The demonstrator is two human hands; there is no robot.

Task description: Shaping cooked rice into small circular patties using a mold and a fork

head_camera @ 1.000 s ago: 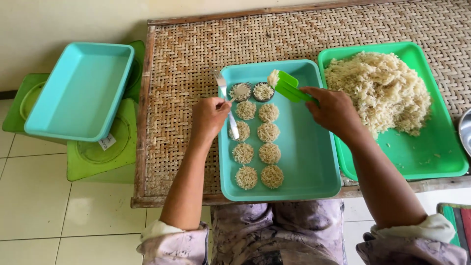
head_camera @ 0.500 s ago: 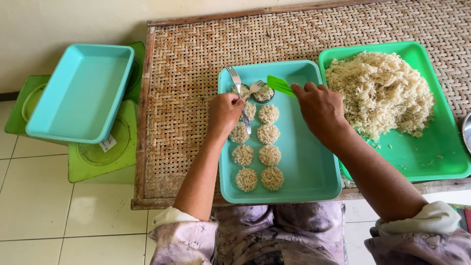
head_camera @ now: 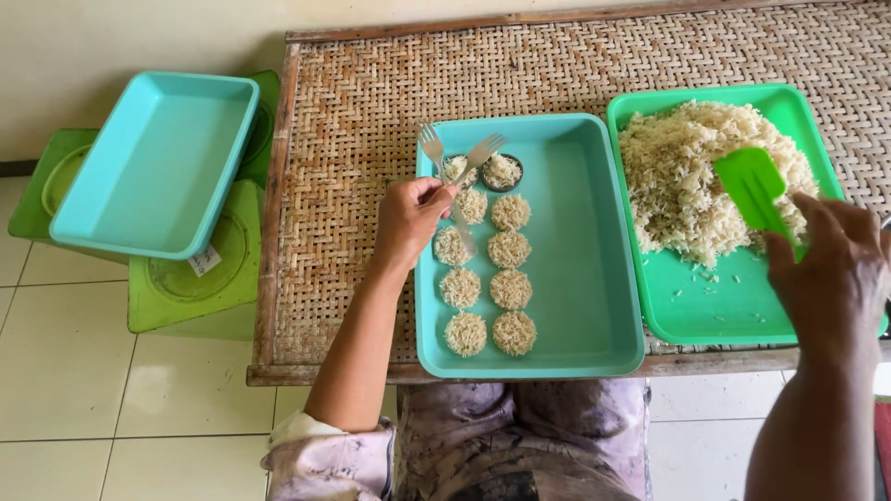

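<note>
- Landmark: teal tray (head_camera: 594,306), smooth plastic, rectangular with rounded corners, on a woven rattan table (head_camera: 371,121); its near rim lies at the table's front edge.
- Left hand (head_camera: 408,221) closed around two metal forks (head_camera: 457,158), positioned over the tray's left rim; tines point toward the tray's far end.
- Noodle discs (head_camera: 490,278): round, coarse, pale, in two columns along the tray's left half. The two farthest sit in small dark round moulds (head_camera: 502,172).
- Tray's right half is bare, smooth floor.
- Right hand (head_camera: 831,274) grips a flat green plastic spatula (head_camera: 754,186), right of the tray, over a green tray (head_camera: 696,315) touching the teal tray's right rim.
- Noodle heap (head_camera: 682,176), loose and tangled, fills the green tray's far part; near part holds only stray bits.
- Left of the table: a second teal tray (head_camera: 153,162) on green stools (head_camera: 186,288).
</note>
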